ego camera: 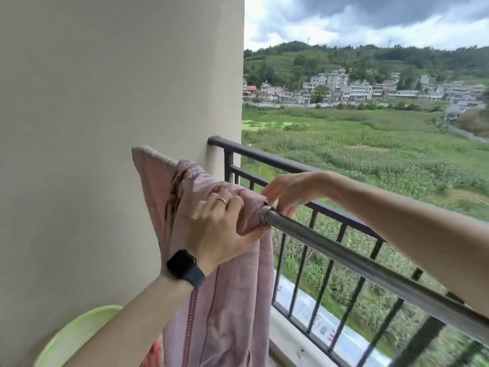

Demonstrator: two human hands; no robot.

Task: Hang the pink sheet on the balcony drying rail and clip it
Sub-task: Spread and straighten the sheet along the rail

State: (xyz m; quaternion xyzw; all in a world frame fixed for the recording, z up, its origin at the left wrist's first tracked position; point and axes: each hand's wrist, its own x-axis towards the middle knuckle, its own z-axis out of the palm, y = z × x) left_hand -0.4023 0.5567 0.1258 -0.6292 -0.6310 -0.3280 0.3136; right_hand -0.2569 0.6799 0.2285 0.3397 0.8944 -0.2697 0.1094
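Observation:
The pink sheet (227,300) hangs bunched over the left end of a steel drying rail (357,256), close to the wall, and drops down out of the frame. My left hand (221,229), with a ring and a dark watch, grips the bunched sheet around the rail from the near side. My right hand (287,190) reaches over the rail and pinches the sheet's edge where the bare rail begins. No clip is visible.
A beige wall (105,128) fills the left. Behind the rail runs a dark balcony railing (291,165) with vertical bars, open fields and houses beyond. A light green basin (76,337) sits at the lower left, with some red-orange fabric beside it.

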